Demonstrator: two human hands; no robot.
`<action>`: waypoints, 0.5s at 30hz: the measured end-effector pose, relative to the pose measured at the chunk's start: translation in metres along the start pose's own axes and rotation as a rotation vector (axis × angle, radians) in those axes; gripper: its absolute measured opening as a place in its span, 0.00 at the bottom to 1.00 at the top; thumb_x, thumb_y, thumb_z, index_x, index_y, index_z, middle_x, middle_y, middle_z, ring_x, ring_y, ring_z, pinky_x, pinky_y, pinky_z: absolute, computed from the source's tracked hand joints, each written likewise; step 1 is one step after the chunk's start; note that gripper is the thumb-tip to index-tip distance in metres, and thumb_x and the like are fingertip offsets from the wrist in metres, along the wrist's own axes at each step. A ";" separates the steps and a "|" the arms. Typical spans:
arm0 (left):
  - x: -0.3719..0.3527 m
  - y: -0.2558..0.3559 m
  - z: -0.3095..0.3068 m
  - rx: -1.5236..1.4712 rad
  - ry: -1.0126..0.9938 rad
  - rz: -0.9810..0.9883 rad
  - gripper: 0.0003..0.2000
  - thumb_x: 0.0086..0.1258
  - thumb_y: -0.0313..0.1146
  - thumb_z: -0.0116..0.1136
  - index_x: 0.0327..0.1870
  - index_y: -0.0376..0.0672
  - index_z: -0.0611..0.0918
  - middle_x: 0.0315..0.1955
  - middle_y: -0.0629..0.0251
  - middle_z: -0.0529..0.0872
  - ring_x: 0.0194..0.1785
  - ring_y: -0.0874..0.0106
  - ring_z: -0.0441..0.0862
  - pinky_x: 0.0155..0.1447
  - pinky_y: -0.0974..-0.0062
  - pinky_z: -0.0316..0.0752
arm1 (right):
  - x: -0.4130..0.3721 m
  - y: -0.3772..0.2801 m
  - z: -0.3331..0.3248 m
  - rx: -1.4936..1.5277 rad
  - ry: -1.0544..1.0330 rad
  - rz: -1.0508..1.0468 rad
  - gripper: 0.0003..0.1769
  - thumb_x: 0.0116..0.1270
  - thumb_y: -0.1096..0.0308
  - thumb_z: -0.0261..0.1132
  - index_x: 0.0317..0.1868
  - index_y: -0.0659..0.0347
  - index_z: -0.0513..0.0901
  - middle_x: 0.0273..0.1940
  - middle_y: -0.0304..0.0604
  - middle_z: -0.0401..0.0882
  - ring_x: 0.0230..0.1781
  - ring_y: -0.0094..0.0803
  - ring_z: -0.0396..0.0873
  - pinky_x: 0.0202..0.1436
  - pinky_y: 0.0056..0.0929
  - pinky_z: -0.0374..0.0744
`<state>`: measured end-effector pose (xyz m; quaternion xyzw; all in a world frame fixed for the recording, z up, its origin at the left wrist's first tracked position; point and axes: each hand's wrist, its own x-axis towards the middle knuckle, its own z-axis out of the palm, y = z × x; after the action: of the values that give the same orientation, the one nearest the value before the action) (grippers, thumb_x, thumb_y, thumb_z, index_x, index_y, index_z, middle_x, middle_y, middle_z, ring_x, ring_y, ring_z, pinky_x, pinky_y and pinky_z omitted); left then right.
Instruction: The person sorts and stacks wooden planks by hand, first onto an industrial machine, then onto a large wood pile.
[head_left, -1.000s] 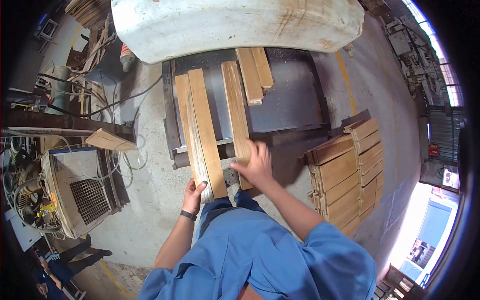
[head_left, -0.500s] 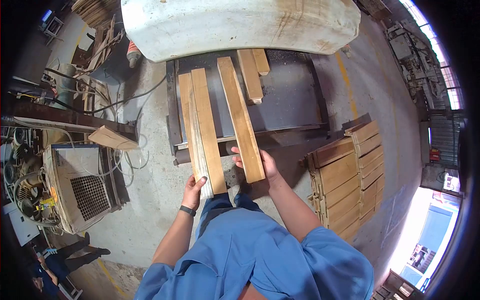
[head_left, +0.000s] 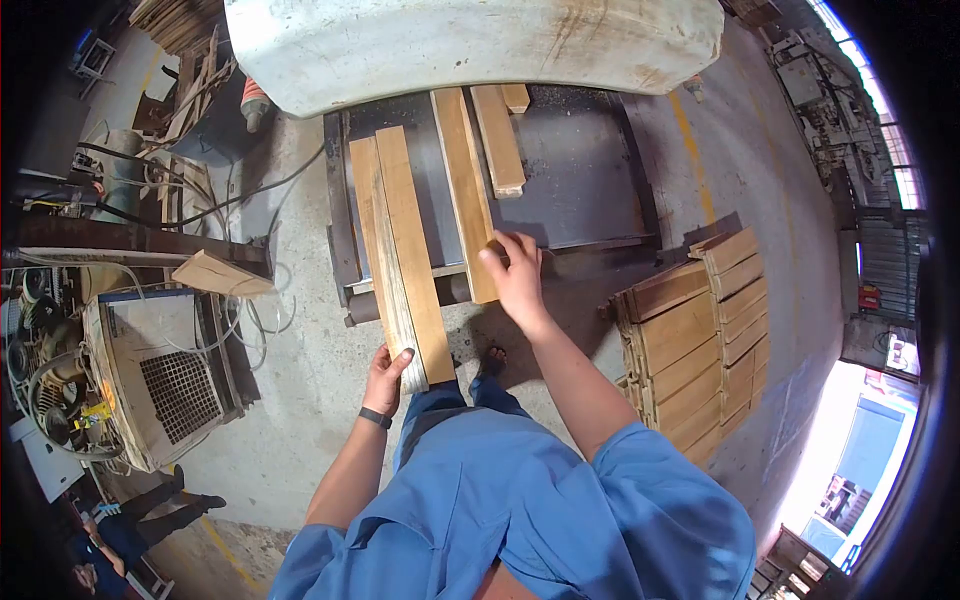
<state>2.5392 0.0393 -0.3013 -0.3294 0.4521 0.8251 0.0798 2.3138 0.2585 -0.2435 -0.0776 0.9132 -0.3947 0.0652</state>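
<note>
- Our right hand closes on the near end of the single plank, which lies on the metal table with its long axis pointing away from us
- Our left hand clamps the pair of planks, side by side, parallel to it, overhanging the table edge
- Two shorter boards lie just right of the single plank: five pieces in all
</note>
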 end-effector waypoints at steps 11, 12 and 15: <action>0.000 0.006 0.004 -0.030 0.020 -0.040 0.23 0.72 0.31 0.70 0.65 0.38 0.75 0.57 0.64 0.86 0.60 0.72 0.82 0.68 0.70 0.74 | 0.085 -0.027 0.048 -0.332 0.221 -0.442 0.31 0.62 0.73 0.66 0.68 0.66 0.77 0.77 0.59 0.59 0.82 0.63 0.48 0.82 0.67 0.51; 0.001 0.006 0.002 -0.031 0.018 -0.050 0.23 0.73 0.30 0.70 0.65 0.38 0.75 0.57 0.64 0.86 0.59 0.73 0.82 0.68 0.70 0.74 | 0.107 -0.030 0.050 -0.367 0.236 -0.469 0.28 0.64 0.73 0.65 0.66 0.66 0.78 0.77 0.58 0.60 0.82 0.63 0.49 0.83 0.67 0.50; 0.002 0.004 0.001 -0.040 0.017 -0.052 0.24 0.73 0.29 0.70 0.65 0.38 0.74 0.56 0.64 0.86 0.59 0.74 0.82 0.67 0.71 0.75 | 0.164 -0.044 0.051 -0.442 0.350 -0.514 0.22 0.69 0.69 0.65 0.63 0.65 0.80 0.74 0.57 0.63 0.79 0.63 0.54 0.82 0.65 0.54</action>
<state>2.5361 0.0374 -0.2997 -0.3497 0.4274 0.8288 0.0906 2.1660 0.1611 -0.2558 -0.2479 0.9243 -0.1990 -0.2113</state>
